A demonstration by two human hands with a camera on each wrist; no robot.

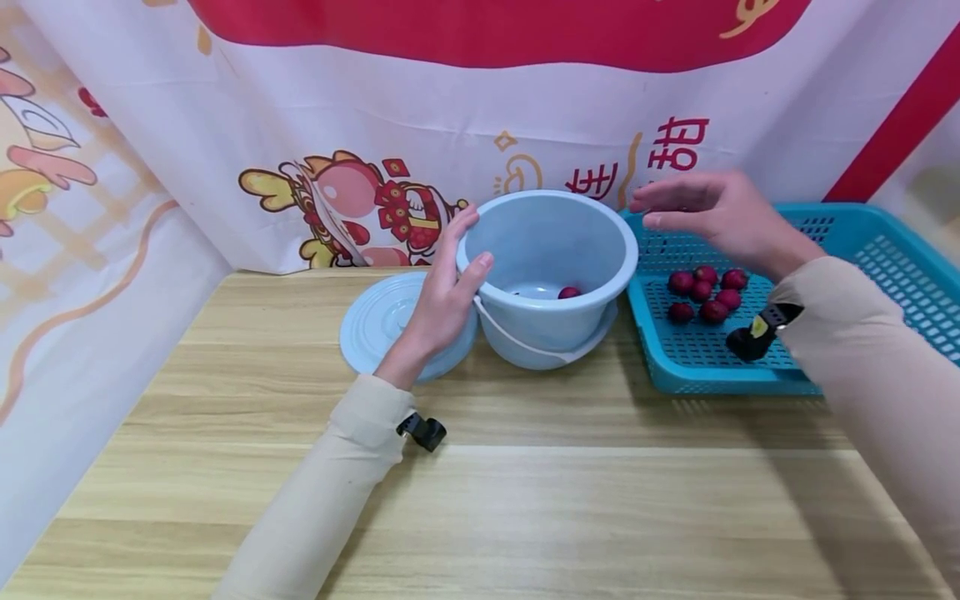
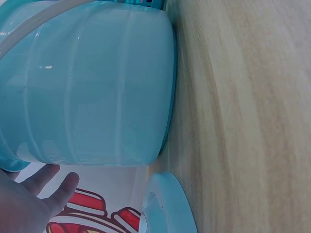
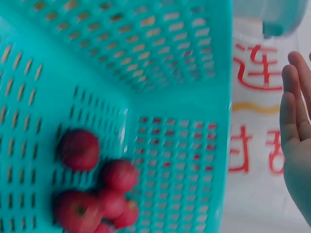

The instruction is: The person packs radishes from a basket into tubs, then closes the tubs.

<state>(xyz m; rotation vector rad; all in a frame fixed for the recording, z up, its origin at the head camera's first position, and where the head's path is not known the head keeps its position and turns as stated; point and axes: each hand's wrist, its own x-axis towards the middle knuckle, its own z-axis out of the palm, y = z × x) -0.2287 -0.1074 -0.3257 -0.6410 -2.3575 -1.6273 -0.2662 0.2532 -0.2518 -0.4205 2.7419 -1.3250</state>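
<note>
A wooden tabletop (image 1: 585, 517) fills the foreground, and two light beige sleeves, the left sleeve (image 1: 315, 500) and the right sleeve (image 1: 862, 350), reach in over it, each with a small black device at the wrist, the left device (image 1: 426, 432) and the right device (image 1: 750, 340). Beyond the left cuff, a round pale blue lid (image 1: 375, 321) lies flat on the wood, partly hidden by the arm and just beside a pale blue bucket (image 1: 543, 237). The bucket stands upright, its mouth uncovered and its white handle (image 1: 517, 342) hanging down across the near side. The left hand (image 1: 442, 296) touches the bucket's left side by the rim, its fingers fairly straight and the thumb spread well away from them. One dark red round fruit (image 1: 569, 292) sits at the bottom of the bucket. To the right, a turquoise slotted basket (image 1: 720, 382) holds a cluster of similar fruits (image 1: 713, 312), seven of them visible from the head view, toward its left end. The right hand (image 1: 708, 212) hovers above the basket's far left part, near the bucket's rim; its fingers are extended and hold nothing, with a narrow gap to the thumb. Behind everything hangs a white cloth (image 1: 442, 92) printed with a cartoon figure (image 1: 352, 200) and red characters (image 1: 678, 143).
</note>
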